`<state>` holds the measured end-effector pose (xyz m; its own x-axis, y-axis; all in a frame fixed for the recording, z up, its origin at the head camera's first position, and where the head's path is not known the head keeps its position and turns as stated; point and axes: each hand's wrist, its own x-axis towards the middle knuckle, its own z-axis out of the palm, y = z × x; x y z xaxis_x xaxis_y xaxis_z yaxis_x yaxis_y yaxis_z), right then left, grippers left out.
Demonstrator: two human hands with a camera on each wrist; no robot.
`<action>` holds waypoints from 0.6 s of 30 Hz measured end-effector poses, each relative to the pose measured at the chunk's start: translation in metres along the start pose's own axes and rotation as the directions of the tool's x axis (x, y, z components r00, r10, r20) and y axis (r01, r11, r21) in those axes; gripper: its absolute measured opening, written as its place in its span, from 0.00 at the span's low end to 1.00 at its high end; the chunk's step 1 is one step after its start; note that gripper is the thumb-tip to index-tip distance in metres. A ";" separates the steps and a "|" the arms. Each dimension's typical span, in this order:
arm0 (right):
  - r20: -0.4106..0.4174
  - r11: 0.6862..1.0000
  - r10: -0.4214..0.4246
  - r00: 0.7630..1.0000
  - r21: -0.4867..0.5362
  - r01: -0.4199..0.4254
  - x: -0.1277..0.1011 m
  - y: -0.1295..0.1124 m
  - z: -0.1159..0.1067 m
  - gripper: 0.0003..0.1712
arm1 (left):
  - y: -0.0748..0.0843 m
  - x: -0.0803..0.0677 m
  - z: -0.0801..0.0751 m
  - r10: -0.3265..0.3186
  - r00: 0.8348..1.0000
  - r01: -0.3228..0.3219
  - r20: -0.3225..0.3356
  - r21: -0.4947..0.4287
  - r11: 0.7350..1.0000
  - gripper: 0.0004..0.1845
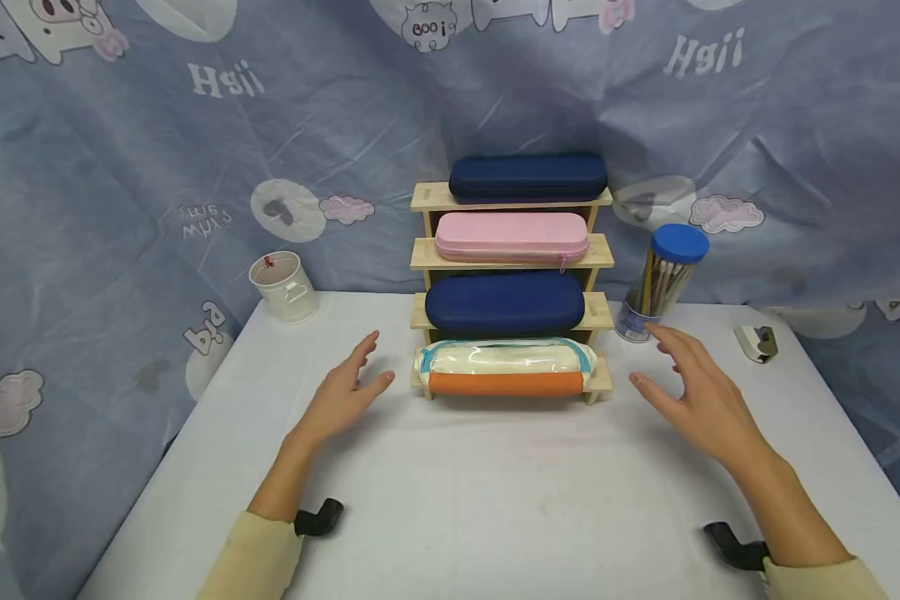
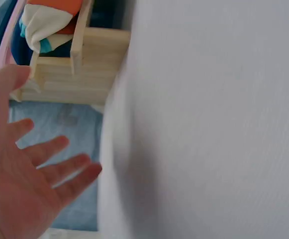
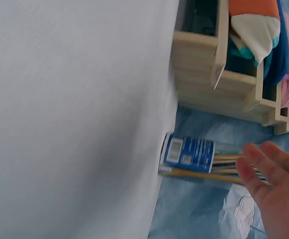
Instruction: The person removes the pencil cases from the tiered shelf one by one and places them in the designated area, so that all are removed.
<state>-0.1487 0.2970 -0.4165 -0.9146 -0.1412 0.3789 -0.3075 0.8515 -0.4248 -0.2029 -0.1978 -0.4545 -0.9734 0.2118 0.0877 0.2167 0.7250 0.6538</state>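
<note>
A stepped wooden rack (image 1: 603,256) stands at the table's far middle. It carries a dark blue case (image 1: 528,176) on top, a pink case (image 1: 512,236) below, another dark blue case (image 1: 505,303), and an orange-and-clear pouch (image 1: 506,368) on the lowest step. My left hand (image 1: 345,392) hovers open just left of the pouch, holding nothing. My right hand (image 1: 693,392) hovers open to the rack's right, fingers spread, near a clear pencil tube (image 1: 662,283) with a blue lid. The left hand (image 2: 22,184) and the rack (image 2: 79,69) show in the left wrist view; the right hand (image 3: 278,194) and the tube (image 3: 194,155) in the right wrist view.
A white metal cup (image 1: 285,287) stands at the table's far left corner. A small white-and-grey object (image 1: 756,342) lies at the far right. A blue patterned cloth (image 1: 120,167) hangs behind the white table (image 1: 495,500).
</note>
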 end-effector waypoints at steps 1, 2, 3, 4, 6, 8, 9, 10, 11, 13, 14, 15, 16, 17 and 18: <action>0.008 0.999 -0.002 1.000 0.039 0.002 0.002 -0.003 0.001 0.46 | 0.001 0.001 0.006 -0.025 1.000 0.027 0.016 -0.107 0.994 0.40; 0.015 0.997 -0.005 1.000 0.079 0.003 0.003 -0.006 0.003 0.45 | 0.002 0.003 0.011 -0.033 0.999 0.038 0.030 -0.200 0.979 0.38; 0.023 0.993 -0.010 1.000 0.119 0.007 0.005 -0.010 0.004 0.45 | 0.003 0.004 0.016 -0.034 0.999 0.044 0.038 -0.283 0.958 0.35; 0.035 0.989 -0.011 0.999 0.151 0.006 0.008 -0.013 0.006 0.45 | 0.005 0.006 0.021 -0.035 0.999 0.047 0.039 -0.351 0.935 0.33; 0.054 0.979 -0.024 0.998 0.203 0.012 0.012 -0.019 0.011 0.44 | 0.009 0.009 0.029 -0.033 0.999 0.043 0.030 -0.459 0.887 0.29; 0.070 0.968 -0.036 0.997 0.252 0.017 0.016 -0.024 0.016 0.43 | 0.013 0.011 0.036 -0.028 0.999 0.036 0.024 -0.542 0.839 0.26; 0.075 0.962 -0.046 0.996 0.273 0.024 0.018 -0.026 0.019 0.43 | 0.015 0.012 0.039 -0.034 0.999 0.039 0.020 -0.581 0.813 0.25; 0.081 0.957 -0.056 0.995 0.289 0.030 0.020 -0.029 0.022 0.43 | 0.016 0.013 0.042 -0.041 0.999 0.043 0.017 -0.610 0.791 0.25; 0.082 0.951 -0.067 0.994 0.307 0.038 0.022 -0.031 0.025 0.43 | 0.017 0.014 0.044 -0.047 0.999 0.050 0.022 -0.637 0.770 0.24; 0.080 0.940 -0.081 0.994 0.337 0.050 0.025 -0.034 0.029 0.43 | 0.018 0.016 0.047 -0.063 0.997 0.075 0.042 -0.691 0.719 0.24; 0.076 0.936 -0.088 0.993 0.348 0.056 0.026 -0.036 0.030 0.43 | 0.018 0.016 0.048 -0.067 0.996 0.083 0.051 -0.720 0.689 0.23; 0.073 0.932 -0.096 0.993 0.356 0.064 0.027 -0.036 0.032 0.43 | 0.019 0.016 0.049 -0.071 0.996 0.092 0.059 -0.748 0.657 0.23; 0.069 0.928 -0.102 0.992 0.366 0.070 0.027 -0.037 0.033 0.43 | 0.019 0.017 0.050 -0.076 0.995 0.101 0.068 -0.767 0.634 0.23; 0.067 0.923 -0.106 0.992 0.379 0.073 0.028 -0.038 0.034 0.42 | 0.019 0.017 0.050 -0.076 0.994 0.108 0.077 -0.788 0.606 0.23; 0.067 0.918 -0.109 0.992 0.389 0.075 0.029 -0.038 0.035 0.42 | 0.021 0.016 0.050 -0.077 0.994 0.111 0.082 -0.802 0.587 0.24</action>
<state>-0.1723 0.2428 -0.4183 -0.8912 -0.2667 0.3670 -0.4528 0.5748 -0.6816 -0.2105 -0.1463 -0.4768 -0.9777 0.2086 -0.0246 -0.0414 -0.0763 0.9962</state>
